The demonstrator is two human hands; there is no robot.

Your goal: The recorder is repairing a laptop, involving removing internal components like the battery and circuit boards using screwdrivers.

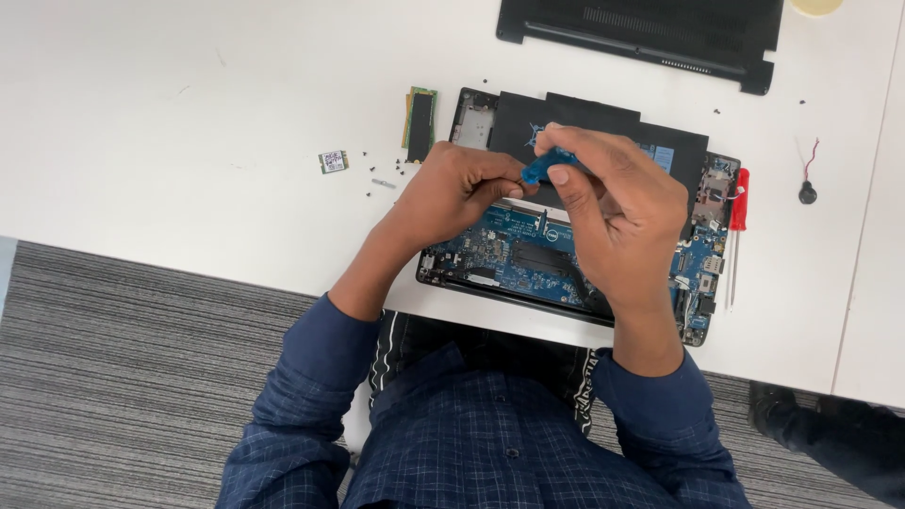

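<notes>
— Surface and main item?
— White desk (141, 113) is noted, with grey carpet below its near edge. An opened laptop (566, 254) is laid on it, blue circuit board exposed.

— Hands?
— Both are held over the laptop's middle. A small blue tool (545, 166) is gripped by the right hand (622, 217); its other end is pinched by the left hand (452, 193).

— Surroundings?
— A red screwdriver (738, 221) is placed at the laptop's right edge. A black cover panel (650, 33) is seen beyond the laptop; a green memory card (420, 120) and loose screws are left of it.
</notes>
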